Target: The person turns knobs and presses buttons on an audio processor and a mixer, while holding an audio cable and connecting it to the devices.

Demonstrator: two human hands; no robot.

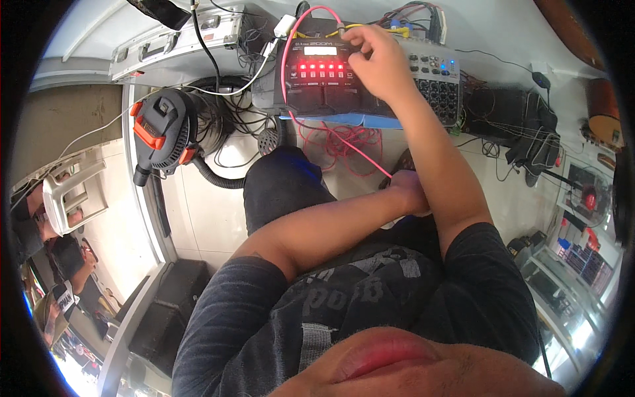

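From far off, I see the right hand (378, 63) at the back edge of the black pedal box (323, 96), its fingers (360, 34) by the plug (341, 29) of the pink cable (357, 150). I can't tell if they pinch it. The box lies flat, I think so its red lights (321, 67) face up. The left hand (409, 190) looks curled around the cable lower down, maybe to stop it flopping. The right arm (444, 145) hides some of that hand, and I can't find the cable's other end.
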